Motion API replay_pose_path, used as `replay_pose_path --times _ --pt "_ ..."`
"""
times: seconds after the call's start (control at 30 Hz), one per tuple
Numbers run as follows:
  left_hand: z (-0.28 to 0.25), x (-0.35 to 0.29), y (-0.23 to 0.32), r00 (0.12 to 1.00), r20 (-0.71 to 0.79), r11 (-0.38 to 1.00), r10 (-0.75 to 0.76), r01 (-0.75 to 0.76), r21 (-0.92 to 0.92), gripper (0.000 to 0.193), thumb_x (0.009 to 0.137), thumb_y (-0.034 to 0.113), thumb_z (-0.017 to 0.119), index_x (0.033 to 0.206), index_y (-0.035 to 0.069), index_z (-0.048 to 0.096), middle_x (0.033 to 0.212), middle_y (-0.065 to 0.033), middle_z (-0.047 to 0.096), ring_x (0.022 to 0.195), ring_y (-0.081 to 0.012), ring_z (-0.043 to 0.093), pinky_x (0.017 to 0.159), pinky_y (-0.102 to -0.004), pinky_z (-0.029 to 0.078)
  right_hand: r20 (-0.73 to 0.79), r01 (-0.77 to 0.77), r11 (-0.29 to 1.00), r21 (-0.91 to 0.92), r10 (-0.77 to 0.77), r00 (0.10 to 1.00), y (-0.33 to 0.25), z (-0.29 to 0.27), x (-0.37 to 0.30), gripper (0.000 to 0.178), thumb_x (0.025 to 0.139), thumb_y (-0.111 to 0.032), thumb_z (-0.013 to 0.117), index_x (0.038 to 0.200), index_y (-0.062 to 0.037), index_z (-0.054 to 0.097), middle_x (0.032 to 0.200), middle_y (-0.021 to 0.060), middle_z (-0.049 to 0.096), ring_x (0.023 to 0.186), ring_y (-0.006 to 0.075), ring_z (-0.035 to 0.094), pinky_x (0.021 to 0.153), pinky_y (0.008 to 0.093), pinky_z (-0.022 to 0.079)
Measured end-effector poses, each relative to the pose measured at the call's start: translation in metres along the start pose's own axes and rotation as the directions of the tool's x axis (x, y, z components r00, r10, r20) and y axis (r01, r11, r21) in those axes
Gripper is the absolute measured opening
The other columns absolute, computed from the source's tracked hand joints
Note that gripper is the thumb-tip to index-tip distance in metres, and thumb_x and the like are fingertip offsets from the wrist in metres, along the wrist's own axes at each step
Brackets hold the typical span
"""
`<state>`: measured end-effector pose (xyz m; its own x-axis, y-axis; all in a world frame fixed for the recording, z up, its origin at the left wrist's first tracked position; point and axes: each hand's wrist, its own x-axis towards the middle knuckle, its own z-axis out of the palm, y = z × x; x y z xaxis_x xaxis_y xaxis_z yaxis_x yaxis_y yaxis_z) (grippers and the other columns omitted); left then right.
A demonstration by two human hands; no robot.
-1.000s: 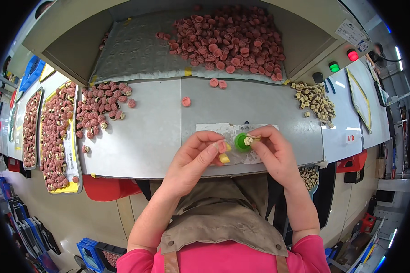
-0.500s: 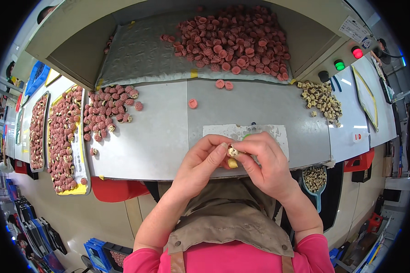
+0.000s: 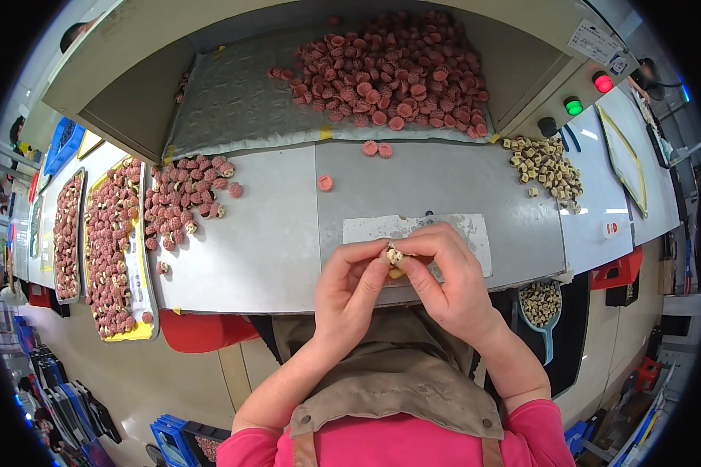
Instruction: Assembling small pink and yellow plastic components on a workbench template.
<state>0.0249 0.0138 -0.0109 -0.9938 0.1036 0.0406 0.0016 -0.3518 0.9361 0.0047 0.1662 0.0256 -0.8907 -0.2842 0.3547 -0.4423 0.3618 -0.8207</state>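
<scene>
A: State of the grip?
B: The left hand (image 3: pixel 349 292) and right hand (image 3: pixel 456 292) are together, thumbs and fingertips clamped on one small cream-and-dark piece (image 3: pixel 395 255) between them. The inner fingers are largely hidden; whether they hold anything more, I cannot tell.

A: Position of that piece?
B: Held up over the white board (image 3: pixel 366 227), between the two thumbs.

A: Beyond the board?
B: Two pink raspberry-shaped cups (image 3: pixel 378 149) side by side. Farther off, a heap of similar cups (image 3: pixel 397 74) on a grey sheet (image 3: pixel 237 97). A single pink cup (image 3: pixel 325 183) sits beyond the board and to its left.

A: Left of the board?
B: A cluster of raspberry-shaped pieces (image 3: pixel 183 194), several showing cream filling. Farther left, a tray (image 3: pixel 151 292) loaded with more.

A: Right?
B: A pile of cream-and-dark cubes (image 3: pixel 549 167), right of the board and beyond it. A blue scoop (image 3: pixel 548 341) containing similar cubes, right of the board and nearer the person.
</scene>
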Motion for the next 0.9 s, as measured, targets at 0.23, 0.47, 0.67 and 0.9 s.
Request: replay_pose_path --times 0.23,0.47,0.67,0.9 --pt "0.0 0.0 -0.003 0.999 -0.027 0.998 0.035 -0.034 0.044 0.019 0.095 0.006 0.051 0.112 -0.001 0.053 0.101 -0.0066 0.06 0.089 -0.0105 0.059 0.078 -0.0237 0.05 -0.034 0.15 0.971 -0.185 -0.159 0.987 0.005 0.003 -0.005 0.024 0.079 0.004 0.064 0.1 -0.0026 0.055 0.091 0.0119 0.056 0.078 0.0265 0.057 0.066 0.0328 0.048" --pt "0.004 -0.001 0.0 0.996 -0.051 0.995 0.07 -0.066 0.077 0.018 0.095 0.008 0.051 0.111 -0.001 0.055 0.097 -0.0055 0.06 0.086 -0.0097 0.058 0.075 -0.0231 0.049 -0.018 0.143 0.969 -0.201 -0.15 0.989 0.002 -0.002 -0.003 0.026 0.076 0.003 0.067 0.099 -0.0033 0.054 0.09 0.0108 0.056 0.078 0.0267 0.057 0.066 0.034 0.049" --pt "-0.005 0.006 0.004 0.992 0.014 0.992 -0.122 0.122 -0.014 0.022 0.097 0.014 0.049 0.113 -0.001 0.055 0.099 -0.0055 0.06 0.089 -0.0102 0.057 0.079 -0.0246 0.047 0.076 0.104 0.976 -0.192 -0.091 0.993 -0.004 -0.009 0.004 0.022 0.08 0.002 0.064 0.099 -0.0021 0.054 0.09 0.0127 0.056 0.079 0.0272 0.058 0.067 0.0326 0.049" --pt "-0.01 0.01 0.01 0.971 0.129 0.971 -0.203 0.217 -0.098 0.031 0.097 0.015 0.049 0.124 0.002 0.048 0.104 -0.0058 0.059 0.096 -0.0108 0.056 0.083 -0.0254 0.046 0.076 -0.034 0.999 -0.004 0.034 0.997 -0.008 -0.014 0.003 0.029 0.08 -0.01 0.07 0.104 -0.003 0.056 0.098 0.0102 0.054 0.086 0.0226 0.056 0.073 0.0314 0.048"
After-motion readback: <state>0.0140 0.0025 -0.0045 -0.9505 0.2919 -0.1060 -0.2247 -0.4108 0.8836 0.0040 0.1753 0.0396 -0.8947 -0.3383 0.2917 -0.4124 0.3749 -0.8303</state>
